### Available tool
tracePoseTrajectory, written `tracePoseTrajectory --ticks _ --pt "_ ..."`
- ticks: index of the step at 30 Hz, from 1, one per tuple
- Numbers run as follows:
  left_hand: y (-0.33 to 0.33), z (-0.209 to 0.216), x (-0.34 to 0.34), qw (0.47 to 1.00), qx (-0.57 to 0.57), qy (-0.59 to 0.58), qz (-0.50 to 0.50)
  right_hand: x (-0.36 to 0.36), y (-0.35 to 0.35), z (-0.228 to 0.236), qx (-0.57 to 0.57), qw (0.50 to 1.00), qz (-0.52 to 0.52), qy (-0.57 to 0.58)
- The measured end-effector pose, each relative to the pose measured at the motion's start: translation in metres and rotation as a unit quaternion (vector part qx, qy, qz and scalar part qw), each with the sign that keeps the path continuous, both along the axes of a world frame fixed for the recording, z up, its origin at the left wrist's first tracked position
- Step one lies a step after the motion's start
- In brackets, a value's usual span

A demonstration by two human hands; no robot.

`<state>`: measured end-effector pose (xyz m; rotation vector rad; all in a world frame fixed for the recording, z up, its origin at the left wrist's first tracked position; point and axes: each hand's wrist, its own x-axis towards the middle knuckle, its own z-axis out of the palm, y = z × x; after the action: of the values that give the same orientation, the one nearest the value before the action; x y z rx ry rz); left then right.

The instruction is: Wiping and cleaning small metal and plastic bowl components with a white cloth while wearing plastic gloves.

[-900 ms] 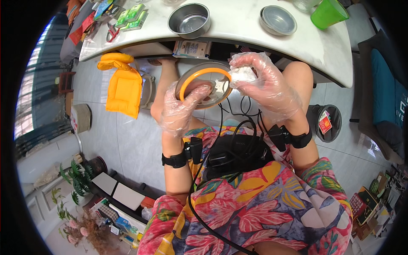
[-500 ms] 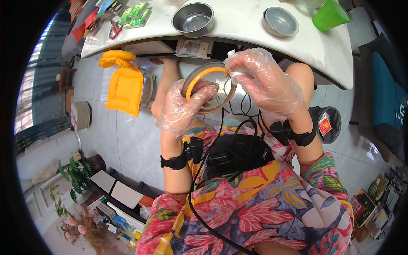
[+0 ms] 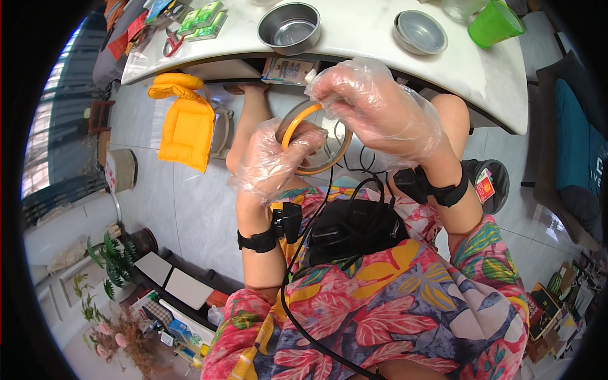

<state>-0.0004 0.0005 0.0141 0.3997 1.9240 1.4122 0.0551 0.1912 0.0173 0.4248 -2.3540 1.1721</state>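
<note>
Over my lap, my left hand [image 3: 272, 155], in a clear plastic glove, grips a clear round lid with an orange ring [image 3: 344, 152] by its left side. The thumb lies across the inside of the ring and the fingers are behind. My right hand [image 3: 373, 104], also gloved, is closed at the lid's upper right edge, covering part of the ring. A small white bit [image 3: 311, 75] pokes out at its fingertips; the rest of it is hidden in the glove, so its kind cannot be made out. The lid is held tilted.
On the white table ahead stand a metal round pan [image 3: 289, 29], stacked shallow bowls [image 3: 420, 31], a green cup [image 3: 496, 24], green packets [image 3: 204, 18] and red-handled scissors [image 3: 172, 44]. A yellow padded chair [image 3: 185, 130] is at left, a waste bin [image 3: 491, 183] at right. Black cables [image 3: 367, 183] hang by my lap.
My right hand has moved left and slightly up along the lid's rim, with the white bit at its fingertips. My left hand keeps its grip, nearly still.
</note>
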Motion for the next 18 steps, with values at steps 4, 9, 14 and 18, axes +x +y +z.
tracePoseTrajectory --ticks 4,9,14,18 --pt "0.000 -0.003 0.001 1.000 -0.027 -0.007 -0.005 -0.006 -0.006 0.000 0.047 0.998 0.036 0.032" --pt "0.003 -0.005 0.004 0.999 -0.030 0.017 -0.018 -0.012 -0.014 0.005 0.082 0.993 0.075 0.038" --pt "0.013 0.005 0.010 0.998 0.006 0.036 0.043 -0.017 -0.012 0.006 0.074 0.991 0.102 0.044" --pt "0.010 0.002 0.003 0.997 -0.064 -0.030 0.017 -0.014 0.003 -0.011 0.033 0.998 0.054 0.002"
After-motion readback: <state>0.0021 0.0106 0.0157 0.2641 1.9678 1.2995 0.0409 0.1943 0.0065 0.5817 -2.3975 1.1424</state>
